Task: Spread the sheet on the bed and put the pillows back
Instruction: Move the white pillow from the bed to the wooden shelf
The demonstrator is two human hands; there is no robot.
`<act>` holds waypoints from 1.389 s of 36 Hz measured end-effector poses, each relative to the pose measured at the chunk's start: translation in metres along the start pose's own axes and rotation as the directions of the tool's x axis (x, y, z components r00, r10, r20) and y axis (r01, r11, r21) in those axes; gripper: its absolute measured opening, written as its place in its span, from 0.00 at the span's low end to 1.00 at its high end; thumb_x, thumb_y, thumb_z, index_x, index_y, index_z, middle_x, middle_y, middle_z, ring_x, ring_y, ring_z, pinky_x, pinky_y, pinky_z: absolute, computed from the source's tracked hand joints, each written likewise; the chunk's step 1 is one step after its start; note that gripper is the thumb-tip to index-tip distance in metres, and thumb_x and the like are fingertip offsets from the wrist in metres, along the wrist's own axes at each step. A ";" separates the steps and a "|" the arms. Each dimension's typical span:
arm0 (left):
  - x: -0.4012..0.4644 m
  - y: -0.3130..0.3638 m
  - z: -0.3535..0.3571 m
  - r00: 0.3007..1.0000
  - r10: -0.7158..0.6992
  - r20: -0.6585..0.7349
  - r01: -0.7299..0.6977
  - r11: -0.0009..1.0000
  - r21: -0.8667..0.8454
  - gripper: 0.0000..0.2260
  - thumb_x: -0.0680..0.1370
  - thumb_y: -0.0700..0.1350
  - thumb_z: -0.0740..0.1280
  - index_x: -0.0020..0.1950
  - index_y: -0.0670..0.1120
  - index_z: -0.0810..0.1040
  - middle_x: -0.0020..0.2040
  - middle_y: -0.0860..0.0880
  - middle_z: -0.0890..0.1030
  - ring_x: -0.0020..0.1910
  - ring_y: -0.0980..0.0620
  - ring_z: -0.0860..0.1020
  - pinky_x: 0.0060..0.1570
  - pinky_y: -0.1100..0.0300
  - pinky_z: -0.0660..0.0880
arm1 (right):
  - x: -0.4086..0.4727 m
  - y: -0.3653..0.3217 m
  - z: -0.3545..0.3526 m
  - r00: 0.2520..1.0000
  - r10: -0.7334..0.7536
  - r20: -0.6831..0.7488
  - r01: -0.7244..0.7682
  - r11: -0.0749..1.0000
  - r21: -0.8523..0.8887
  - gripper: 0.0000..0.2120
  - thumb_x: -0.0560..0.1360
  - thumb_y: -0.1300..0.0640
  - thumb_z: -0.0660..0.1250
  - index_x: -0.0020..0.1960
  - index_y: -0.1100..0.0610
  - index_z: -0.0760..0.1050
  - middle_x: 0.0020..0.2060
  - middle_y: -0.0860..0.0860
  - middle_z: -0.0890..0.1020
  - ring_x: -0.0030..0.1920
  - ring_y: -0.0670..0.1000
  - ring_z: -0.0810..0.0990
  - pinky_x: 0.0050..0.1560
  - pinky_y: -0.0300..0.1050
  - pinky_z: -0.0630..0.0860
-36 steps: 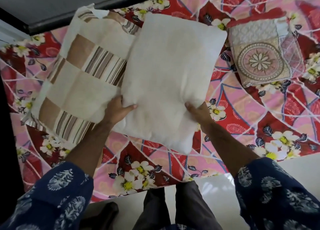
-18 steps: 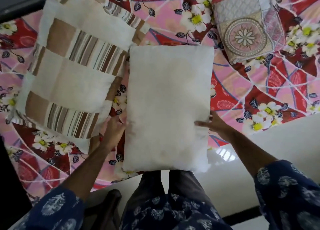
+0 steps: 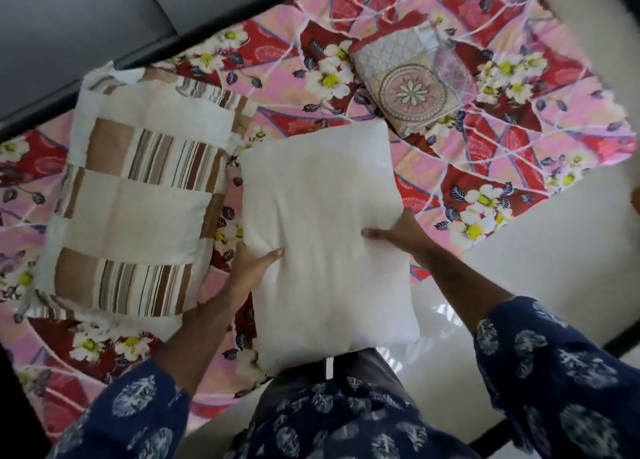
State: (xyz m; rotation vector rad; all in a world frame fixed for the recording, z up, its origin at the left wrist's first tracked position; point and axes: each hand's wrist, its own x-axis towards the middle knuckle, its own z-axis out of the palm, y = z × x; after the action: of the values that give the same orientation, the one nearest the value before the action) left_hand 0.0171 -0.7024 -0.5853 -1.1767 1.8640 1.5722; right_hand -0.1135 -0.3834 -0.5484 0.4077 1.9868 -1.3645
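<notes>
A plain white pillow [image 3: 325,237] is held in front of me over the near edge of the bed. My left hand [image 3: 251,268] grips its left edge, thumb on top. My right hand [image 3: 398,233] grips its right edge, thumb across the top face. A brown-and-cream striped pillow [image 3: 138,202] lies flat on the bed just left of it. The pink and red floral sheet [image 3: 519,154] is spread over the bed under both pillows.
A folded patterned cloth with a round medallion [image 3: 412,91] lies on the sheet beyond the white pillow. A dark bed frame [image 3: 180,46] and grey wall run along the far side. White floor [image 3: 554,268] lies to the right.
The white pillow has come back toward me and off the bed's near edge. Both hands now grip its sides with thumbs on top. The view has shifted.
</notes>
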 end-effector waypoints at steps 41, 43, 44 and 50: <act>-0.330 0.374 0.669 0.427 0.751 0.504 -0.901 0.401 0.165 0.40 0.60 0.69 0.72 0.65 0.47 0.76 0.61 0.43 0.82 0.62 0.40 0.79 0.63 0.43 0.75 | -0.347 0.119 -0.670 0.498 -0.081 -0.864 0.487 0.850 0.201 0.45 0.56 0.39 0.86 0.65 0.46 0.69 0.62 0.47 0.78 0.61 0.48 0.80 0.60 0.54 0.81; -0.354 0.391 0.708 0.385 0.764 0.518 -0.922 0.347 0.172 0.43 0.60 0.69 0.70 0.67 0.43 0.74 0.62 0.40 0.81 0.63 0.38 0.78 0.64 0.44 0.74 | -0.356 0.123 -0.703 0.481 -0.064 -0.875 0.486 0.850 0.205 0.41 0.57 0.41 0.86 0.63 0.47 0.69 0.61 0.46 0.79 0.60 0.47 0.80 0.59 0.52 0.80; -0.363 0.399 0.729 0.366 0.768 0.526 -0.930 0.324 0.175 0.44 0.60 0.69 0.70 0.68 0.43 0.73 0.64 0.40 0.80 0.64 0.37 0.77 0.65 0.43 0.73 | -0.359 0.124 -0.719 0.455 -0.066 -0.888 0.493 0.849 0.189 0.42 0.56 0.40 0.86 0.63 0.46 0.71 0.60 0.45 0.80 0.60 0.48 0.81 0.59 0.53 0.81; -0.391 0.445 0.847 0.290 0.764 0.576 -0.957 0.244 0.159 0.50 0.58 0.72 0.66 0.70 0.41 0.70 0.65 0.40 0.77 0.67 0.35 0.73 0.66 0.42 0.71 | -0.365 0.133 -0.823 0.369 -0.082 -0.926 0.516 0.847 0.130 0.38 0.57 0.43 0.87 0.63 0.46 0.76 0.57 0.46 0.84 0.58 0.48 0.83 0.59 0.54 0.81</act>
State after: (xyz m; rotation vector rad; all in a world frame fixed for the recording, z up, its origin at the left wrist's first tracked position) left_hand -0.2934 0.2243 -0.2495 0.6507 2.5437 1.4082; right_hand -0.0658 0.4613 -0.2120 1.2580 2.7185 -2.1188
